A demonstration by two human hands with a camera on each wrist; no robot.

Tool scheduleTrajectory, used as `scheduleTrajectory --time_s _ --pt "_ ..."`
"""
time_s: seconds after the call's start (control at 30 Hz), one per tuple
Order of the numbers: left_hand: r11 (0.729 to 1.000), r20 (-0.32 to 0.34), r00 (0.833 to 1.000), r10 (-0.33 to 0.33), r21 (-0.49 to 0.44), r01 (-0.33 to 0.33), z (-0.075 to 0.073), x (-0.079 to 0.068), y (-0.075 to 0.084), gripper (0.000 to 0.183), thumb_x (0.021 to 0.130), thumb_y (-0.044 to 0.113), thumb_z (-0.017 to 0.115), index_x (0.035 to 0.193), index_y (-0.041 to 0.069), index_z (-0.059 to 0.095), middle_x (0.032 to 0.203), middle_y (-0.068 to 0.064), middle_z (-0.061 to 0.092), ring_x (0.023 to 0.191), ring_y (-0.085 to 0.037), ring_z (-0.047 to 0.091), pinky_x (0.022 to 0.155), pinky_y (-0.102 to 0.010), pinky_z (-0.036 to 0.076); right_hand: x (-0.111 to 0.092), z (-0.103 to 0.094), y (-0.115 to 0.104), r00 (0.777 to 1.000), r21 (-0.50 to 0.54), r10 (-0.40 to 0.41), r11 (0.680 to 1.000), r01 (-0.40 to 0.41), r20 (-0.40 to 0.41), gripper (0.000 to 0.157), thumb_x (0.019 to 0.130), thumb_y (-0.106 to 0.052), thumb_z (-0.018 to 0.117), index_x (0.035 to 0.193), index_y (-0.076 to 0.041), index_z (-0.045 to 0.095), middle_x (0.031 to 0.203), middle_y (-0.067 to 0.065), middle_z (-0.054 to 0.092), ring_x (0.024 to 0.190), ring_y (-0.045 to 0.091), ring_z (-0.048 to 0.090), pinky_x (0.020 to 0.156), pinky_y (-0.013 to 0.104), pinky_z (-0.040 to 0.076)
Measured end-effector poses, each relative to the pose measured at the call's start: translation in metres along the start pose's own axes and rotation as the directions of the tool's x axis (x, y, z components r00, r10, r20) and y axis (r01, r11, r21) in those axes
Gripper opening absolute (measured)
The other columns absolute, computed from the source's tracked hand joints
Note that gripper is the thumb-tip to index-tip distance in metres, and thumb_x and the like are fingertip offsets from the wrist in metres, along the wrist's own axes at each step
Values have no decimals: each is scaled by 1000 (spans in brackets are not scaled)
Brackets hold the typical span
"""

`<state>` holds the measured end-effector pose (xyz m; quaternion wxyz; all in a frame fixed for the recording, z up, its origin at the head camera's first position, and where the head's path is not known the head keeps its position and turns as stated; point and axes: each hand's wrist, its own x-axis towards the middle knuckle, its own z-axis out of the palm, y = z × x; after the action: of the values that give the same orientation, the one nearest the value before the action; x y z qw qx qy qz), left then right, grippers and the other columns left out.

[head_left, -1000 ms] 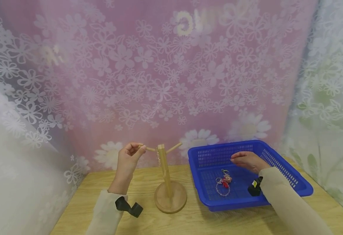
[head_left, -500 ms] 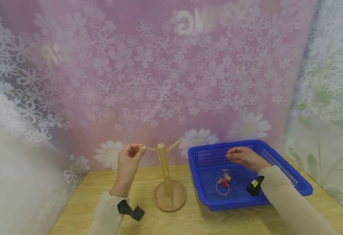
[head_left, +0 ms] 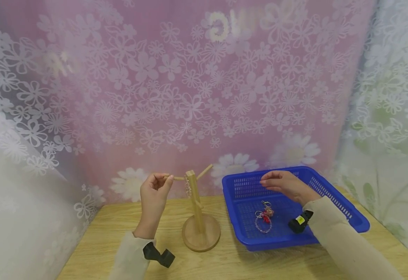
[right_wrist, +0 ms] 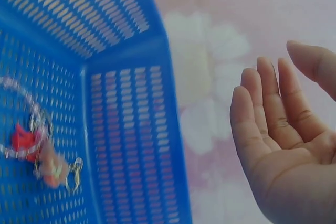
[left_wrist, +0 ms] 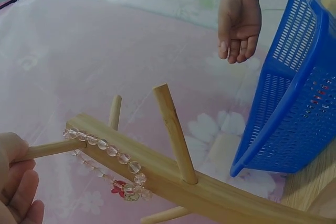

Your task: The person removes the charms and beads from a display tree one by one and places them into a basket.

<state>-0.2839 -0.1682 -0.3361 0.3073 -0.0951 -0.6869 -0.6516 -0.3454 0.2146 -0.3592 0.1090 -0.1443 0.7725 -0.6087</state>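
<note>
My left hand (head_left: 154, 196) pinches the end of one wooden peg (left_wrist: 50, 149) on a wooden jewelry stand (head_left: 201, 233) with a round base. A clear beaded bracelet (left_wrist: 113, 151) with a small red charm hangs on that same peg, against the post. My right hand (head_left: 288, 185) is held over the blue basket (head_left: 240, 229), palm turned inward, fingers nearly straight with nothing between them. Down in the basket lie a pale beaded bracelet (head_left: 256, 225) with a red piece (right_wrist: 23, 141) and a pinkish keychain charm (right_wrist: 52, 167) on a metal ring.
More pegs stick out of the stand, among them a thick one (left_wrist: 173, 132) facing the left wrist camera. The basket stands to the right of the stand on a wood-grain table (head_left: 95, 249). Behind hangs a pink flowered curtain (head_left: 176, 97).
The stand has turned slightly: its far peg has shifted left and up, and a front peg now shows. My right hand has moved left and a little up. My left hand keeps its pinch.
</note>
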Motion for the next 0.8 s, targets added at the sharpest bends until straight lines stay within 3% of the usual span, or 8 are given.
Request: scheduleTrajectory --time_s 0.23,0.37,0.5,0.67,0.8 --pt "995 -21 998 60 86 -58 5 -11 24 11 85 -3 66 89 -11 60 80 -9 63 71 -4 57 66 -16 48 -3 17 -10 998 -13 -55 998 55 14 30 91 -19 65 110 2 56 113 10 60 107 17 57 98 41 44" --pt "981 -42 989 139 143 -132 7 -12 12 10 84 -1 68 88 -8 61 82 -16 64 71 -5 56 64 -16 47 -4 27 -13 997 -63 -79 995 79 13 33 90 -22 66 109 3 57 116 14 59 108 18 57 98 44 44" --pt "965 -62 978 201 183 -187 8 -11 -4 11 84 5 71 87 -2 63 82 -12 65 70 -6 56 63 -19 47 -4 35 -16 995 -66 -95 993 95 5 34 89 -22 66 110 3 57 117 17 58 106 18 58 97 44 45" --pt "947 -72 963 260 212 -240 11 -16 -7 13 86 13 70 86 2 64 79 -7 65 70 -9 57 69 -28 48 -3 43 -16 993 -44 -115 992 115 2 32 90 -20 66 109 4 58 110 13 61 100 15 59 95 38 47" --pt "923 -72 946 315 254 -288 14 -20 -6 12 86 12 70 85 2 64 79 -6 66 69 -11 57 69 -28 48 -3 50 -16 993 -52 -115 992 115 7 31 90 -21 65 108 3 58 107 12 62 101 20 58 94 39 46"
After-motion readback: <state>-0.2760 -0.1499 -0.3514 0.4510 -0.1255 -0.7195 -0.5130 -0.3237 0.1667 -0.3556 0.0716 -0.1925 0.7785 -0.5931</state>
